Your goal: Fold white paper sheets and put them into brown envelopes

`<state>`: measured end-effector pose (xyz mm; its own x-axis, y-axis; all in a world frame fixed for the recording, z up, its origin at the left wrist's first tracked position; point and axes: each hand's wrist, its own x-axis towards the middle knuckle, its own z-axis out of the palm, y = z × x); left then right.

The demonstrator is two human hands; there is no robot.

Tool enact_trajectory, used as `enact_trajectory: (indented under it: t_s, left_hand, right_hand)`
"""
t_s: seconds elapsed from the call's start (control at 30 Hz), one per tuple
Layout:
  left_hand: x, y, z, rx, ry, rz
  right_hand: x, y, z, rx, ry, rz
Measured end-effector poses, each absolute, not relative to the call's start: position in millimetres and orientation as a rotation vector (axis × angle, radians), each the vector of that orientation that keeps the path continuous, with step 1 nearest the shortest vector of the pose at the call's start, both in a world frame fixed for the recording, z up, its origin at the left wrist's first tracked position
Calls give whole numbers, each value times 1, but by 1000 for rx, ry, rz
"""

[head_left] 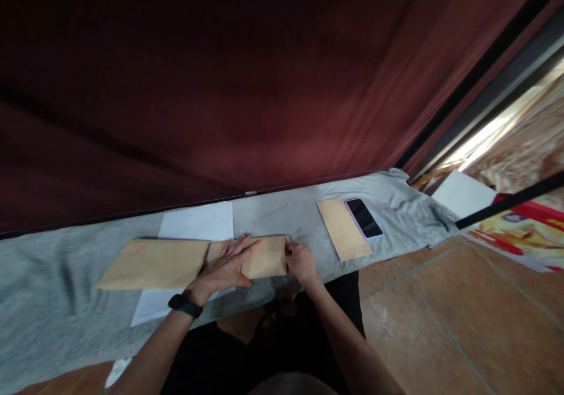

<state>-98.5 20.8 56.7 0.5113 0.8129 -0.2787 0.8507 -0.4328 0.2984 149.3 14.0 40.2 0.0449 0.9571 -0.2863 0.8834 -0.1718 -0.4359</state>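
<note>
A tan paper envelope point(269, 258) lies flat in front of me on the grey cloth. My left hand point(229, 265), with a dark band at the wrist, rests on its left part, fingers spread out. At the envelope's right end my right hand point(300, 261) has its fingers curled and pinched at the edge. To the left is a larger stack of tan envelopes point(163, 263), lying across white paper point(198, 220) that shows behind and in front of it.
Farther right another tan envelope point(342, 227) lies beside a phone point(363, 217) with a dark screen. Grey cloth point(48, 289) covers the narrow table. A dark red curtain point(264, 89) hangs behind it. At the right are a black pole point(511, 201) and a red and yellow printed box point(524, 230).
</note>
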Motion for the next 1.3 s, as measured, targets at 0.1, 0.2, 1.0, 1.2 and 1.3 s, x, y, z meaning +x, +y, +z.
enact_trajectory:
  t_s: [0.1, 0.2, 1.0, 1.2, 1.3]
  left_hand:
    - [-94, 11, 59, 2380, 1333, -127]
    - [-82, -6, 47, 2473, 1274, -32]
    - [-60, -38, -22, 2736, 1573, 449]
    - [-63, -37, -29, 2488, 2046, 576]
    - [-65, -32, -26, 2317, 2227, 645]
  right_hand:
    - [149, 12, 40, -2170, -1915, 757]
    - [149, 10, 39, -2164, -1908, 729]
    - [83, -21, 4, -1462, -2158, 381]
    - [98, -21, -11, -1541, -2239, 155]
    - [106, -20, -16, -1567, -2221, 95]
